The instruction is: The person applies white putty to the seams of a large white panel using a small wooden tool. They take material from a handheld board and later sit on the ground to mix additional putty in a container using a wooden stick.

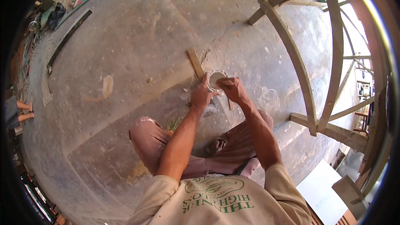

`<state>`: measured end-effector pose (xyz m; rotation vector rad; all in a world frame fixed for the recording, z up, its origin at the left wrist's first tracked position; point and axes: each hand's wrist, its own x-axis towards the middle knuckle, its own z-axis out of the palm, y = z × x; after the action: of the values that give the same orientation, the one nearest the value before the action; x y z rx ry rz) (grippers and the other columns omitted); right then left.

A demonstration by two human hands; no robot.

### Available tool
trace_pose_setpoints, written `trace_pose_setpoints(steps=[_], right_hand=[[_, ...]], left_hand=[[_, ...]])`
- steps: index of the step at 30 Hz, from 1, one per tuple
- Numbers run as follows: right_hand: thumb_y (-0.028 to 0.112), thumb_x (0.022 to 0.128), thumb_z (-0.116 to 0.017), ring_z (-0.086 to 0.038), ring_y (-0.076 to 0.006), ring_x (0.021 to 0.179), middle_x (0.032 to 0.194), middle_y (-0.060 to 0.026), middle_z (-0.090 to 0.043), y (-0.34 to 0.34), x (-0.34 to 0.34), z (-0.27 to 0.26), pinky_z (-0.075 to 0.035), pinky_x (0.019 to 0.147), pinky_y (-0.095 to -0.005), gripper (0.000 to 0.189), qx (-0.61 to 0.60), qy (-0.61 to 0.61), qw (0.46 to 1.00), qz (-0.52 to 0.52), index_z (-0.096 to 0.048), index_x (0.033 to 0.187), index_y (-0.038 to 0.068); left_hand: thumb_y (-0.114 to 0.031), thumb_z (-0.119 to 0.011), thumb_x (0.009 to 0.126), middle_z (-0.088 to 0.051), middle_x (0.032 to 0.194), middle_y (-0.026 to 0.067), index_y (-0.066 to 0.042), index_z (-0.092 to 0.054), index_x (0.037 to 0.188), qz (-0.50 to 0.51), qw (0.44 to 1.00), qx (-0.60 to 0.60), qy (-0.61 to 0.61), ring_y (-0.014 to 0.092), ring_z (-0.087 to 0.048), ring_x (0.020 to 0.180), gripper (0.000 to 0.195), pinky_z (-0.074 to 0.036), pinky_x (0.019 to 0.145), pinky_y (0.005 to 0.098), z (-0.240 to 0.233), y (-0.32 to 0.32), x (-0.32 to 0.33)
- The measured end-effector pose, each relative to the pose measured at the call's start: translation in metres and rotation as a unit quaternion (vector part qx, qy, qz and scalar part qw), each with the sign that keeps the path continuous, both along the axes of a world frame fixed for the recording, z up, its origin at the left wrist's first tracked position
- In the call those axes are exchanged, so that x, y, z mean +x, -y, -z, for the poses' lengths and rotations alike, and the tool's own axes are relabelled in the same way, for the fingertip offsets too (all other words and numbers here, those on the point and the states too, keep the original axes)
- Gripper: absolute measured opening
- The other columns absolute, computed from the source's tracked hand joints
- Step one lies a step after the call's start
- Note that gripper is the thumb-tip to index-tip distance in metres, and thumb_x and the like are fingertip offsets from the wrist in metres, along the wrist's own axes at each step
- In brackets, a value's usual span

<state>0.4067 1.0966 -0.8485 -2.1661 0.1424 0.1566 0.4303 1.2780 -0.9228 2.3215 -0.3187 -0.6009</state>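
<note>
A round, open container with a whitish rim [213,72] stands on the concrete floor before my crossed legs, with grey material inside. My left hand [202,94] spreads its thumb and fingers around the container's near left side and steadies it. My right hand [230,87] is closed in a fist over the container's right side; whether it grips something small is hidden by the fingers. A flat wooden strip [195,63] lies just beyond my left hand, touching or close to the container. A narrower wooden piece [231,104] lies under my right wrist.
Curved and straight wooden beams [293,53] form a frame at the right. A white board [325,190] lies at lower right. A long dark strip [69,40] is on the floor at left, near piled scraps. Another person's bare legs [25,112] show at the far left.
</note>
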Motion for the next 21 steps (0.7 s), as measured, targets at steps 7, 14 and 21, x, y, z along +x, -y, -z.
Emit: trace_pose_setpoints(steps=[7, 14, 21], right_hand=[[0.010, 0.093, -0.071, -0.078, -0.0352, 0.088, 0.100, -0.0213, -0.079, -0.005, -0.004, 0.006, -0.061, 0.080, -0.0396, 0.018, -0.043, 0.015, 0.999, -0.024, -0.080, 0.105, 0.001], [0.007, 0.091, -0.070, -0.078, -0.0342, 0.089, 0.095, -0.0189, -0.078, 0.002, -0.011, 0.029, -0.061, 0.077, -0.0388, 0.015, -0.085, 0.091, 0.988, -0.096, -0.080, 0.102, 0.002], [0.010, 0.096, -0.071, -0.079, -0.0313, 0.085, 0.099, -0.0190, -0.079, -0.006, -0.004, 0.009, -0.060, 0.076, -0.0379, 0.016, -0.093, 0.025, 0.995, -0.026, -0.079, 0.104, 0.000]], left_hand=[[-0.050, -0.091, 0.076, -0.074, 0.112, 0.0269, -0.016, -0.025, 0.168, 0.008, 0.999, 0.037, -0.004, 0.044, -0.074, 0.099, 0.118, -0.060, 0.080, 0.0518, 0.000, 0.001, -0.001], [-0.045, -0.091, 0.077, -0.073, 0.113, 0.0283, -0.016, -0.025, 0.168, 0.017, 0.999, 0.033, -0.038, 0.045, -0.073, 0.102, 0.117, -0.059, 0.085, 0.0528, -0.010, 0.004, 0.001], [-0.056, -0.088, 0.077, -0.074, 0.115, 0.0293, -0.020, -0.028, 0.168, -0.006, 1.000, 0.000, -0.019, 0.048, -0.072, 0.108, 0.114, -0.058, 0.088, 0.0534, -0.001, -0.002, 0.001]])
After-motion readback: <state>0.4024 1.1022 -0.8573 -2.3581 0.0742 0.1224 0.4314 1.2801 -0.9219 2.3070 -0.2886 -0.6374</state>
